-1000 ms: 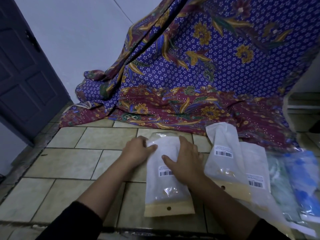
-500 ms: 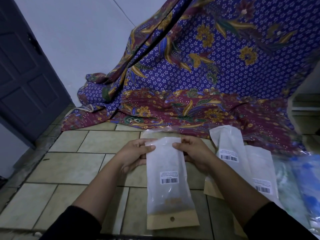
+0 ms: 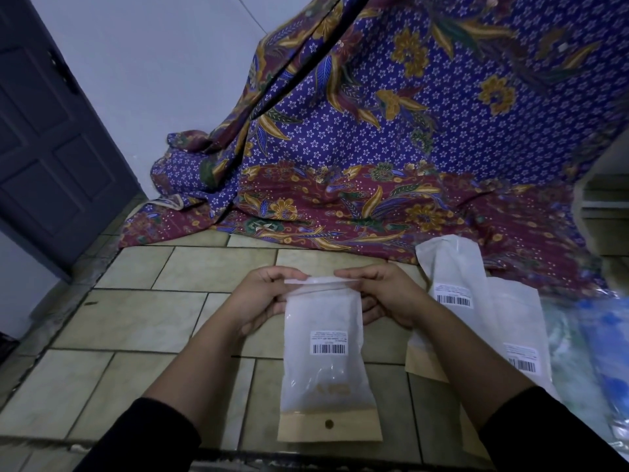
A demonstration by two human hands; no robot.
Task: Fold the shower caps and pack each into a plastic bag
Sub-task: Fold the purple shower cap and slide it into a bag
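A frosted plastic bag [image 3: 323, 352] with a barcode label and a tan header strip at its near end hangs above the tiled floor, something pale folded inside it. My left hand [image 3: 262, 298] pinches the far left corner of its flap. My right hand [image 3: 384, 294] pinches the far right corner. Two more bags lie to the right: one [image 3: 452, 281] reaching onto the cloth, the other [image 3: 520, 338] nearer to me. Loose blue and pale shower caps [image 3: 599, 349] lie blurred at the far right.
A purple and maroon patterned cloth [image 3: 374, 148] drapes down the wall onto the beige tiled floor [image 3: 143, 315]. A dark door [image 3: 44, 137] stands at the left. A pale shelf edge [image 3: 602, 199] shows at the right.
The bag lay flat under both palms; both hands have since slid to its far end and lifted it by the flap corners.
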